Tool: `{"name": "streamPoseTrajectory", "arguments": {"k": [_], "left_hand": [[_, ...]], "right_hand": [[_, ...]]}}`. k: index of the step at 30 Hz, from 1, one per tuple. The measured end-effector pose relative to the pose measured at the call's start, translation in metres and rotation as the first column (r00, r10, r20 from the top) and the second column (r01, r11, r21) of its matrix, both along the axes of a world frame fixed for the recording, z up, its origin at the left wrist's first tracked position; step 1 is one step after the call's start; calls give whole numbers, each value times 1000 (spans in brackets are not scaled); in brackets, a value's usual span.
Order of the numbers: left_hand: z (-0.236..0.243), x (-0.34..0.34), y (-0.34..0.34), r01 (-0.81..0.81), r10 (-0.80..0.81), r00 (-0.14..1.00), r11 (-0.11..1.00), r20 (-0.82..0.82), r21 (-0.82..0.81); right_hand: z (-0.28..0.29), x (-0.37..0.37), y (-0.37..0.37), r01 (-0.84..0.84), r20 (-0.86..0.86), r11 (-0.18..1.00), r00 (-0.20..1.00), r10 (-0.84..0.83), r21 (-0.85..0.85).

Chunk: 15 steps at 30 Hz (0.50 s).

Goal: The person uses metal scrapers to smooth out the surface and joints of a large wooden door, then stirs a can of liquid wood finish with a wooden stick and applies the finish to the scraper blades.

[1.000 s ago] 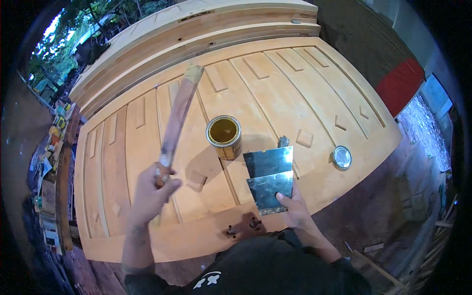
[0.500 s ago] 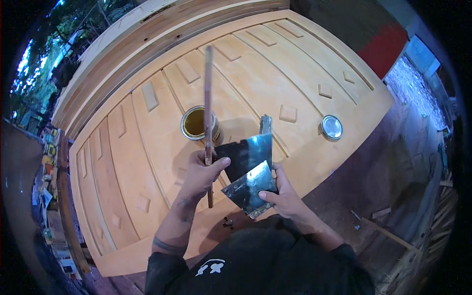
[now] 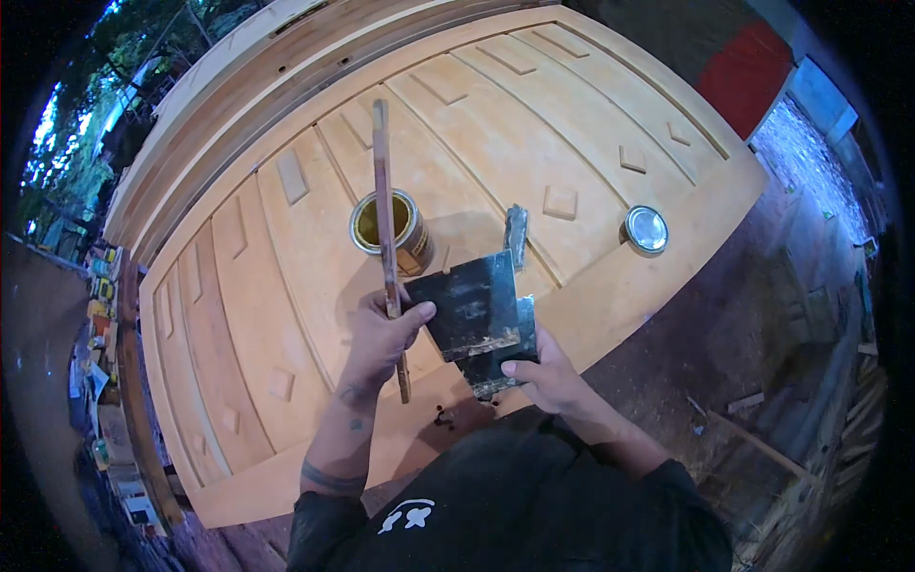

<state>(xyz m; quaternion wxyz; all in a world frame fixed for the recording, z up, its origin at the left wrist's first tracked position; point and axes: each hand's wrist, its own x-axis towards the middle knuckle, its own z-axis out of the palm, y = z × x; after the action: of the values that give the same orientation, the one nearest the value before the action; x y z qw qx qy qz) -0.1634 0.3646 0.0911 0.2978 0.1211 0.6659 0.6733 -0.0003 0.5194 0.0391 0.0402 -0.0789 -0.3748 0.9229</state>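
My left hand point(image 3: 379, 338) is closed round an upright wooden stick point(image 3: 384, 200), and its thumb presses on the larger dark, flat scraper plate point(image 3: 465, 303). My right hand point(image 3: 551, 374) pinches a smaller dark scraper plate point(image 3: 498, 370) by its right side. The larger plate overlaps the smaller one and hides much of it; both have pale residue along their lower edges. Just beyond the stick stands an open can point(image 3: 416, 250) with a yellowish-brown inside, partly covered by the stick. A narrow, stained strip point(image 3: 517, 234) lies beyond the plates, its near end hidden.
Beneath everything lies a big wooden panel door point(image 3: 448, 191) with grooves and raised blocks. A small round tin point(image 3: 647, 231) with a shiny top rests toward its right edge. Stacked boards point(image 3: 315, 67) run along the far side. Scrap wood point(image 3: 758, 448) lies on the ground at right.
The larger plate has come down and toward me, now in front of the smaller plate, which was in front before. The stick's top has shifted left.
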Motion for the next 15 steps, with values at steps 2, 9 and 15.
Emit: {"name": "streamPoseTrajectory", "arguments": {"k": [2,9,15], "left_hand": [[-9,1,-1,-9,9,1000,1000,13,10],[-10,7,-4,-39,39,999,999,-11,17],[-5,5,-3,-172,177,984,973,-21,151]], "right_hand": [[4,-1,-1,-21,2,999,1000,21,35],[0,-5,1,-59,67,992,996,52,109],[-14,-1,1,-7,62,977,998,-6,215]]}}
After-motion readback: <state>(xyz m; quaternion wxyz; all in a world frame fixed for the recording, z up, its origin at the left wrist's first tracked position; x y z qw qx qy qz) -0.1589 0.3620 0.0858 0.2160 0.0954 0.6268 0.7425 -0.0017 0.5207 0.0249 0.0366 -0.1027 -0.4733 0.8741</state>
